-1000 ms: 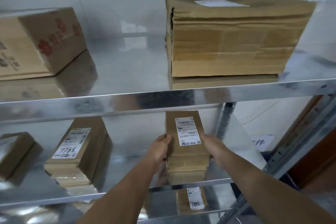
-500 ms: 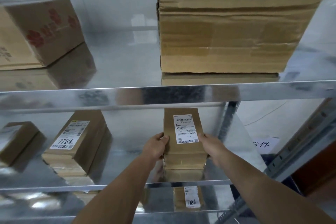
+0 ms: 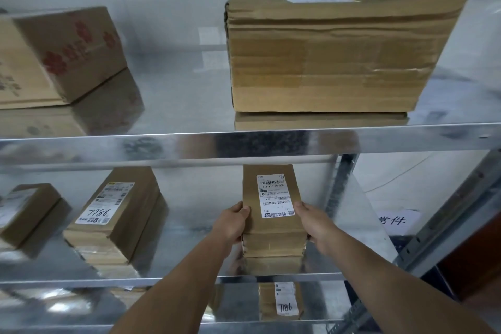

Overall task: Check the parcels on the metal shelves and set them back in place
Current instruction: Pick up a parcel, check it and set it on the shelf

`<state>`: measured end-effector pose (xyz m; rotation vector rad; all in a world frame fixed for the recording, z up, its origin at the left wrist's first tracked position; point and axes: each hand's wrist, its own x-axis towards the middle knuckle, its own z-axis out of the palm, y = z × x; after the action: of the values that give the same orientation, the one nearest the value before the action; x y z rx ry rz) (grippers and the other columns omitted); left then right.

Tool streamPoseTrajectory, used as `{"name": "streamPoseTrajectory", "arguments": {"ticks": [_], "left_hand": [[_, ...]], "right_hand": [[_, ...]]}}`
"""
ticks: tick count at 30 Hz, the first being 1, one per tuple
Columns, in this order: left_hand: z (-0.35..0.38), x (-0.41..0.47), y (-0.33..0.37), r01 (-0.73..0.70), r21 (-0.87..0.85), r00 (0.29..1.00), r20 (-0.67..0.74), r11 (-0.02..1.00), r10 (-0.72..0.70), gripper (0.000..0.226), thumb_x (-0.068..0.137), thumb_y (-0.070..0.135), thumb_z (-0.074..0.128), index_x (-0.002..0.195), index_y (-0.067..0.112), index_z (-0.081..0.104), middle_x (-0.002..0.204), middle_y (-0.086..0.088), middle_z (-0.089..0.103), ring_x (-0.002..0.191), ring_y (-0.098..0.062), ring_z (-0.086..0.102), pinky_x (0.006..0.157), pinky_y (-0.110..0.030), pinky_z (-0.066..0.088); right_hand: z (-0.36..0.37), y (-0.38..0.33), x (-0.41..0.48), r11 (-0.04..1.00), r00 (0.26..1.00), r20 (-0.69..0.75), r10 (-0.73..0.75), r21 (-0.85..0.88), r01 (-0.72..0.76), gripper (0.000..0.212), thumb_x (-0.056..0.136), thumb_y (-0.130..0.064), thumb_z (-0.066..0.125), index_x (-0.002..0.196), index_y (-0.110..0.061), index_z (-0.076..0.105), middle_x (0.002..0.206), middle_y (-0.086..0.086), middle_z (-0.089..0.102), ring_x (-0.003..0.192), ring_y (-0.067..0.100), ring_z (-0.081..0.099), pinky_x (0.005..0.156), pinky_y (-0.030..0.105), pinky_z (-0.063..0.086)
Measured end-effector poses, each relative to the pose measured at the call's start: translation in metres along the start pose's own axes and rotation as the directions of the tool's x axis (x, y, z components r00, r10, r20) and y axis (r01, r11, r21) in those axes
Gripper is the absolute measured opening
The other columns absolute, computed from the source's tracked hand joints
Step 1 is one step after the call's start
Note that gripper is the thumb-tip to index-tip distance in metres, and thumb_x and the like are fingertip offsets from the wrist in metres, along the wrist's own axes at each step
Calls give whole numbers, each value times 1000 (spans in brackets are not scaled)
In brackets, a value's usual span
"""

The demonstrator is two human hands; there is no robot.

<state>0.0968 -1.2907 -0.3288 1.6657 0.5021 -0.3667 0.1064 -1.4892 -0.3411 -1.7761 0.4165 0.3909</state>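
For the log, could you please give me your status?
Left hand, right hand grip parcel by its sides. Parcel on middle shelf, label up. 7786 parcel apart, to its left.

Brown parcel point(image 3: 250, 192), white label point(image 3: 275, 196) up, on the middle metal shelf point(image 3: 162, 278), near its front edge.

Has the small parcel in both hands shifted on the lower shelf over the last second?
No. The small parcel keeps about the same gap from the shelf's front edge and from the 7786 parcel.

middle parcel point(image 3: 272, 198) label printed 816-K20-00-008, left parcel point(image 3: 116, 209) label handwritten 7786, paper sign point(image 3: 397, 221) showing 件
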Motion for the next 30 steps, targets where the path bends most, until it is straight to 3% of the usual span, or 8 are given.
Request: {"name": "streamPoseTrajectory", "arguments": {"ticks": [4, 7, 12, 19, 22, 25, 27, 30], "left_hand": [[-1, -2, 0, 6, -15, 1000, -3, 1000, -6, 44, 108, 32, 48, 152, 28, 47, 127, 2, 62, 100, -14, 60, 66, -28, 48], [-3, 0, 1, 0, -9, 1000, -16, 1000, -1, 45, 107, 36, 49, 151, 32, 48, 133, 2, 62, 115, -20, 59, 82, -34, 51], [-4, -2, 4, -6, -17, 1000, -19, 1000, 6, 41, 107, 35, 50, 148, 30, 51, 129, 1, 63, 116, -22, 58, 98, -43, 51], [-2, -4, 6, -13, -47, 1000, -10, 999, 13, 38, 107, 31, 49, 145, 29, 53, 123, 3, 62, 112, -20, 58, 96, -43, 49], [-3, -5, 9, -11, -72, 1000, -9, 997, 11, 35, 107, 27, 47, 141, 26, 54, 124, 2, 61, 114, -22, 56, 96, -44, 48], [-7, -5, 12, -20, -118, 1000, -8, 993, 19, 22, 107, 27, 45, 123, 24, 58, 121, 3, 62, 114, -22, 57, 102, -48, 48], [-9, -6, 12, -28, -151, 1000, 1, 988, 28, 17, 106, 30, 44, 111, 23, 58, 121, 2, 63, 110, -20, 59, 104, -52, 47], [-11, -5, 12, -19, -208, 1000, 9, 978, 22, 24, 107, 37, 41, 110, 17, 55, 118, 0, 64, 107, -20, 59, 108, -55, 44]], "right_hand": [[0, -2, -3, 1000, 1000, -5, -14, 2, 14, 40, 111, -40, 38, 140, -24, 61, 134, 0, 67, 124, 24, 58, 113, 46, 44], [-1, -5, -1, 999, 999, -8, -42, 0, 42, 38, 110, -41, 39, 135, -27, 64, 130, -3, 69, 120, 23, 61, 112, 46, 46], [-3, -11, -5, 999, 999, -13, -41, -16, 40, 31, 110, -42, 39, 122, -33, 66, 122, -3, 71, 114, 22, 64, 108, 45, 49], [-6, -16, -10, 999, 1000, 7, -8, -35, 8, 37, 109, -44, 39, 128, -27, 67, 123, -3, 71, 115, 24, 64, 108, 48, 49], [-10, -12, -2, 1000, 1000, 10, 0, 14, 0, 43, 105, -52, 42, 125, -24, 69, 118, -2, 74, 112, 25, 67, 107, 51, 50], [-13, -12, 4, 993, 1000, -1, 28, 118, -28, 57, 95, -69, 42, 121, -26, 67, 115, -1, 76, 110, 25, 69, 105, 54, 50], [-14, -21, -4, 976, 998, 3, 70, 209, -69, 52, 103, -63, 37, 114, -21, 67, 109, 4, 77, 107, 28, 69, 104, 54, 51], [-15, -26, -7, 960, 996, -4, 92, 267, -88, 55, 108, -57, 32, 115, -14, 64, 107, 10, 75, 106, 30, 68, 104, 54, 51]]}}
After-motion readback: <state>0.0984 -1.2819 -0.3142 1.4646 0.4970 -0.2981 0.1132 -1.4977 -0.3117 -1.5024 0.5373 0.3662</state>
